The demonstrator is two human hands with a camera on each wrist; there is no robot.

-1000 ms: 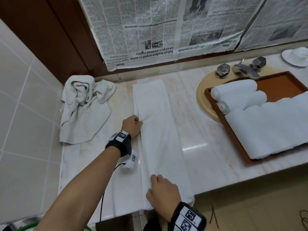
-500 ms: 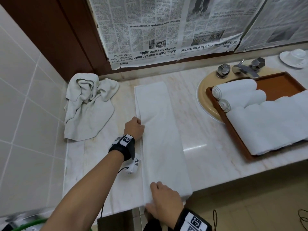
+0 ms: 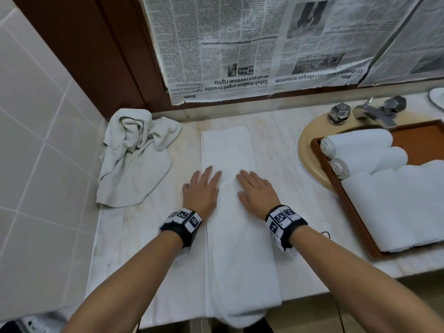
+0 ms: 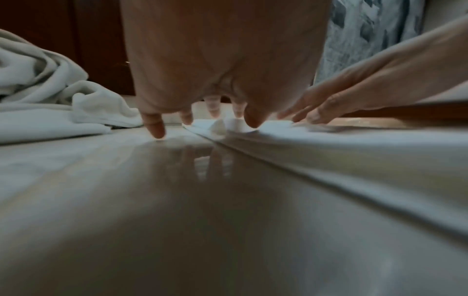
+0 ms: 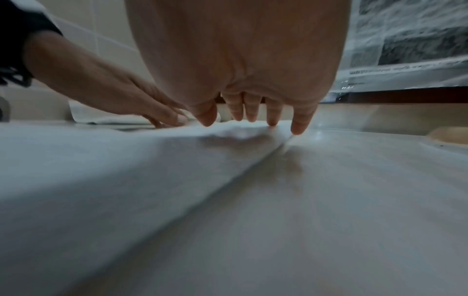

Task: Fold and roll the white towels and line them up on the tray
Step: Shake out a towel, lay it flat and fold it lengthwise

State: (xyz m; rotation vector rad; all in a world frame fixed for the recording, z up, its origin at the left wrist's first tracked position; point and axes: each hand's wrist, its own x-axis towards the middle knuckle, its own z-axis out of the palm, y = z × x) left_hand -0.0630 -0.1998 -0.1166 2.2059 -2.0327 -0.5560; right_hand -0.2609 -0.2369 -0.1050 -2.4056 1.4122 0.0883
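A white towel (image 3: 236, 248), folded into a long narrow strip, lies on the marble counter and hangs a little over the front edge. My left hand (image 3: 201, 188) lies flat with straight fingers on the strip's left edge (image 4: 228, 138). My right hand (image 3: 255, 191) presses flat on its right part, fingertips on the cloth (image 5: 162, 160). A brown tray (image 3: 355, 213) at the right holds two rolled white towels (image 3: 358, 143) and a flat folded white towel (image 3: 398, 205).
A crumpled off-white towel (image 3: 134, 155) lies at the back left by the tiled wall. The tray rests over a beige sink (image 3: 306, 150) with a metal tap (image 3: 374, 111). Newspaper (image 3: 264, 44) covers the wall behind. A white dish (image 3: 437, 98) sits far right.
My right hand has moved from the strip's near end up to its middle, beside the left hand. The left hand has flattened out. The camera has come closer.
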